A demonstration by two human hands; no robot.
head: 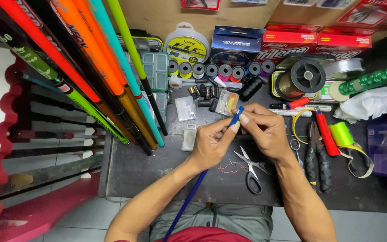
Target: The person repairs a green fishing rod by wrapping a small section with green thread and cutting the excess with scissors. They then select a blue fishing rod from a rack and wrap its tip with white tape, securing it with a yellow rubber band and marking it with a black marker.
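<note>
Head view: hands (240, 134) on blue rod (189, 197)

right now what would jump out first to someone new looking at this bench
The bundle of bright fishing rods, orange, green and teal, slants across the upper left. At centre, the left hand and right hand meet on the tip of a thin blue rod that runs down toward the person's lap. Scissors lie just below the hands, and red-handled pliers to the right.

Blue rod (202, 177), tip end raised over desk (157, 175).
Slim, dark blue, slanted from lap up to its tip, pinched between fingers (234, 127) of both hands.
</note>
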